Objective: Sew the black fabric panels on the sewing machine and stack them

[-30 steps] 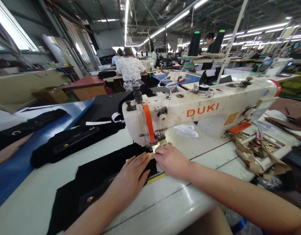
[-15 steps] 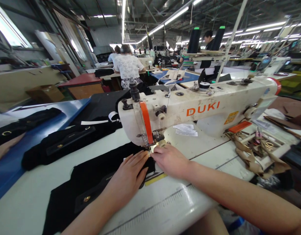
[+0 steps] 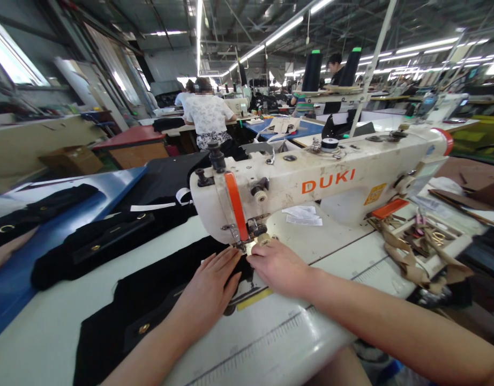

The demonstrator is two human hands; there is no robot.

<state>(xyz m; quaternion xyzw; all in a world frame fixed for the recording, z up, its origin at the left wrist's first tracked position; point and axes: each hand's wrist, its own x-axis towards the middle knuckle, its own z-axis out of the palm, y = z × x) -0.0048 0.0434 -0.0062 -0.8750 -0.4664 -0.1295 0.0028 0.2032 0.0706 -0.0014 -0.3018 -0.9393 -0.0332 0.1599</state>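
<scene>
A white sewing machine with an orange finger guard stands in front of me. Black fabric with a dark strip and a gold-coloured fitting lies on its bed, running under my left arm to the needle. My left hand rests flat on this fabric, fingers stretched toward the presser foot. On the other side of the foot, my right hand has its fingers curled and pressed together at the fabric's edge. Its fingertips hide the exact spot they pinch.
Another black piece with gold fittings lies to the left, near a blue surface. White paper labels lie behind my right hand. A tray with tools and brown strips stands at right. Co-workers sit farther back.
The view has shifted slightly, so the machine appears a little farther left. My left hand has slid slightly away from the right hand's fingertips; both stay beside the presser foot.
</scene>
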